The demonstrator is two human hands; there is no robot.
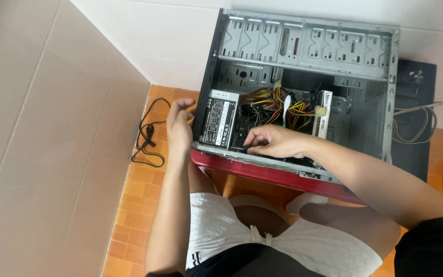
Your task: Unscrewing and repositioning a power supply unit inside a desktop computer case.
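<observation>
Over the red stool's [262,174] near edge, your right hand [275,142] reaches, fingers curled, inside the open computer case [303,46], while your left hand [179,123] clamps its outer wall, steadying it.

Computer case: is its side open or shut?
Open. The computer case has no side panel; power supply, cables and drive bays show, and the right hand reaches inside.

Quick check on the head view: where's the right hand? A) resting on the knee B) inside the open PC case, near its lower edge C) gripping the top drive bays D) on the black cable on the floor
B: the right hand reaches into the open computer case, just by the power supply, while the left hand is at the case's outer back side.
</observation>
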